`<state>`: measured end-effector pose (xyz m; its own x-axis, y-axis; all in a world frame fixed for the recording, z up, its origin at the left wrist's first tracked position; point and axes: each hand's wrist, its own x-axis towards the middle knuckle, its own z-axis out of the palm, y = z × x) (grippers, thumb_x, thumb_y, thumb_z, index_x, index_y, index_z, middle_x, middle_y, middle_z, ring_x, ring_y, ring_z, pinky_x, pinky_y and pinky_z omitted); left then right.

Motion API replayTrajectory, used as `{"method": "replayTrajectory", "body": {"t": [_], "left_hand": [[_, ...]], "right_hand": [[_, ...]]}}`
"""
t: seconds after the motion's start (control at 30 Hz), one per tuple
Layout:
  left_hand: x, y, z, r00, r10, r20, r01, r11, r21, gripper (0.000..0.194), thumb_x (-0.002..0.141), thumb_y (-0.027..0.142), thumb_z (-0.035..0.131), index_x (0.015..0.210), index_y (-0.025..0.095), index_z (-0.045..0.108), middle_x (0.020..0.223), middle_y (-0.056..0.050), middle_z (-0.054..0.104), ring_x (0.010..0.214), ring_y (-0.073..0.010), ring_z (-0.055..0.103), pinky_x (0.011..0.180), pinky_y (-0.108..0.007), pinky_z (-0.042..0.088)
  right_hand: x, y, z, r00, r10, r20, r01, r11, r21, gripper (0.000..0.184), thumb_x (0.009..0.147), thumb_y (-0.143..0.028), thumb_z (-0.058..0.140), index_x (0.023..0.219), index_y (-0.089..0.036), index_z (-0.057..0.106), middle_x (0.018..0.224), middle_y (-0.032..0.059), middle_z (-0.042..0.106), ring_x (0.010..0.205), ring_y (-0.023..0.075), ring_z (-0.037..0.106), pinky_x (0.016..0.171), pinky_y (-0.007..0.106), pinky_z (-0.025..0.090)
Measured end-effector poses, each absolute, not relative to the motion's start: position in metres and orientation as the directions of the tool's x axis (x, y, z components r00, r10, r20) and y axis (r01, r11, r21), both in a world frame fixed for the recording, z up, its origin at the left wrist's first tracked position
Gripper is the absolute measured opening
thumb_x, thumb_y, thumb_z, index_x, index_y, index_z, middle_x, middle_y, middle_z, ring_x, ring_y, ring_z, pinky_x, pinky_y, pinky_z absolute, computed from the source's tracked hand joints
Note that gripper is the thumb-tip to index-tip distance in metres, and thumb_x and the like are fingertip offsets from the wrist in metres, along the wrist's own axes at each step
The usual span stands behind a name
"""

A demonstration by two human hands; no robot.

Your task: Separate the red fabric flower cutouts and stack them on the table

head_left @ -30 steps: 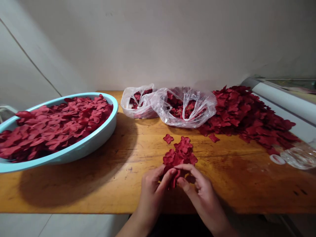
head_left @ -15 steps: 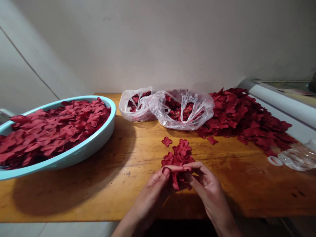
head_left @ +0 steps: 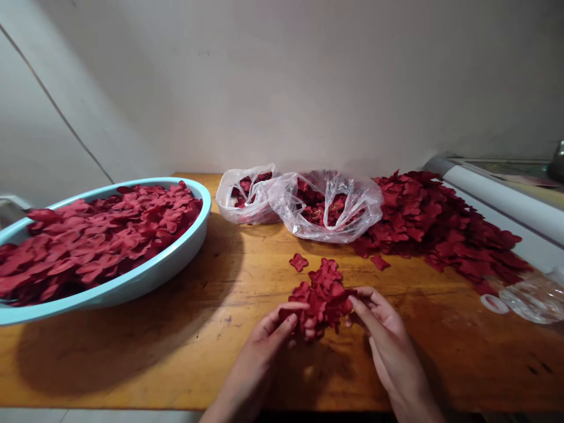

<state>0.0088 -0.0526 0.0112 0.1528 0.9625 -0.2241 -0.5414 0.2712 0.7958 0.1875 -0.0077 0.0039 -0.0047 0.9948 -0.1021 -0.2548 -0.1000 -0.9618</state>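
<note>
Spread farther apart since the earlier frame; narrow at left fingers [head_left: 288, 321] and right fingers [head_left: 365, 312], pinching red petals [head_left: 325, 294] above counter [head_left: 211, 358]; probably light, soft, easily creased, best gripped by edges

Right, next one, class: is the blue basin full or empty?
Full: red petals cover the inside of the blue basin and heap up close to its rim. How deep they go cannot be seen.
</note>
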Motion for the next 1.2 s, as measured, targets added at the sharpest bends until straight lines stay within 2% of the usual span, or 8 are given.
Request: {"method": "replayTrajectory", "body": {"t": [0.17,0.33,0.5,0.67,0.8,0.97,1.07,1.2], "left_hand": [[0.002,-0.055,0.012,-0.132,0.986,0.106,-0.016,-0.109,0.994,0.028,0.091,0.021,0.043,0.114,0.028,0.056,0.068,0.003,0.055,0.061,-0.0102,0.054,0.061,-0.022,0.044],[0.007,-0.060,0.023,0.022,0.871,0.490,0.515,-0.430,0.741,0.034,0.085,0.008,0.045,0.108,0.026,0.062,0.090,-0.005,0.060,0.083,-0.0172,0.056,0.073,-0.029,0.045],[0.024,-0.058,0.024,0.118,0.863,0.492,0.668,-0.435,0.604,0.034,0.078,0.025,0.063,0.111,0.021,0.063,0.102,-0.011,0.063,0.093,-0.0247,0.056,0.081,-0.037,0.046],[0.025,-0.056,0.021,0.031,0.916,0.400,0.554,-0.349,0.756,0.022,0.082,0.024,0.059,0.102,0.025,0.069,0.094,-0.008,0.068,0.085,-0.0209,0.061,0.076,-0.031,0.047],[0.021,-0.050,0.027,-0.127,0.986,0.106,0.238,-0.073,0.968,0.015,0.080,0.029,0.060,0.080,0.020,0.072,0.079,-0.005,0.070,0.075,-0.0191,0.061,0.071,-0.027,0.046],[0.015,-0.044,0.033,-0.143,0.970,-0.199,-0.174,0.173,0.969,0.027,0.074,0.035,0.065,0.057,0.014,0.062,0.057,0.001,0.057,0.056,-0.0112,0.049,0.057,-0.021,0.039],[0.013,-0.044,0.029,-0.190,0.963,-0.190,-0.166,0.159,0.973,0.033,0.071,0.036,0.067,0.050,0.014,0.055,0.052,0.003,0.053,0.054,-0.0096,0.045,0.056,-0.020,0.036],[0.017,-0.044,0.019,-0.222,0.956,-0.191,-0.108,0.171,0.979,0.038,0.066,0.041,0.071,0.051,0.016,0.046,0.053,0.002,0.052,0.054,-0.0106,0.045,0.054,-0.021,0.035]], "right_hand": [[0.185,-0.006,0.002,0.043,0.996,-0.081,-0.210,-0.070,-0.975,0.025,0.067,-0.030,0.077,0.087,-0.022,0.064,0.084,-0.0008,0.065,0.081,0.0110,0.058,0.072,0.016,0.047],[0.177,-0.013,0.002,0.045,0.998,-0.044,-0.123,-0.038,-0.992,0.027,0.067,-0.031,0.076,0.089,-0.021,0.066,0.089,0.0035,0.068,0.082,0.0152,0.062,0.069,0.021,0.052],[0.175,-0.025,0.006,0.029,0.999,-0.029,-0.107,-0.025,-0.994,0.022,0.067,-0.030,0.076,0.084,-0.021,0.066,0.082,0.0030,0.068,0.076,0.0161,0.065,0.066,0.022,0.056],[0.176,-0.033,0.011,-0.010,0.999,-0.046,-0.145,-0.047,-0.988,0.023,0.068,-0.029,0.075,0.087,-0.021,0.066,0.084,0.0047,0.070,0.079,0.0195,0.067,0.069,0.026,0.058],[0.179,-0.030,0.009,-0.030,0.999,-0.037,-0.133,-0.041,-0.990,0.024,0.069,-0.031,0.074,0.089,-0.021,0.065,0.084,0.0049,0.070,0.078,0.0193,0.067,0.069,0.027,0.058],[0.188,-0.013,0.000,0.027,0.993,0.114,0.180,0.107,-0.978,0.026,0.073,-0.035,0.068,0.094,-0.022,0.064,0.094,0.0066,0.068,0.089,0.0225,0.064,0.081,0.037,0.053],[0.190,-0.010,0.005,-0.014,0.957,0.291,0.427,0.269,-0.863,0.024,0.077,-0.035,0.064,0.098,-0.024,0.065,0.108,0.0074,0.063,0.109,0.0264,0.053,0.100,0.047,0.037],[0.176,-0.023,0.019,-0.245,0.959,0.145,0.274,0.212,-0.938,0.027,0.085,-0.039,0.054,0.106,-0.025,0.062,0.109,0.0059,0.064,0.104,0.0227,0.057,0.093,0.037,0.043]]}}
